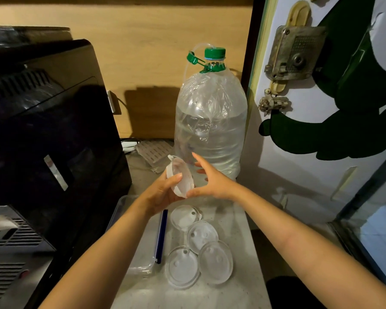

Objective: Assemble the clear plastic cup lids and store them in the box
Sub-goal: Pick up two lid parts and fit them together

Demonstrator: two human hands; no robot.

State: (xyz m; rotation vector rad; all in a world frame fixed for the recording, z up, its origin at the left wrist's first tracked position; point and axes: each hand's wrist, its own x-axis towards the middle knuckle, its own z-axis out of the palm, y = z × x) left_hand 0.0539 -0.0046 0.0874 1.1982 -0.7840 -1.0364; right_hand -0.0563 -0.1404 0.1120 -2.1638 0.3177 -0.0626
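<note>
A clear plastic cup lid (180, 176) is held upright on edge above the counter. My left hand (163, 192) grips its near rim, thumb on top. My right hand (210, 181) touches the lid's lower right edge with the thumb, its fingers spread apart. Below them several loose clear lids (202, 236) lie flat on the pale counter, partly overlapping. The clear plastic box (143, 267) with a blue latch (162, 235) sits to their left, mostly hidden under my left forearm.
A large clear water bottle (211, 121) with a green cap stands just behind my hands. A black machine (49, 130) fills the left side. A white door with an old metal lock (295, 52) borders the right. The pale counter (243, 275) is narrow.
</note>
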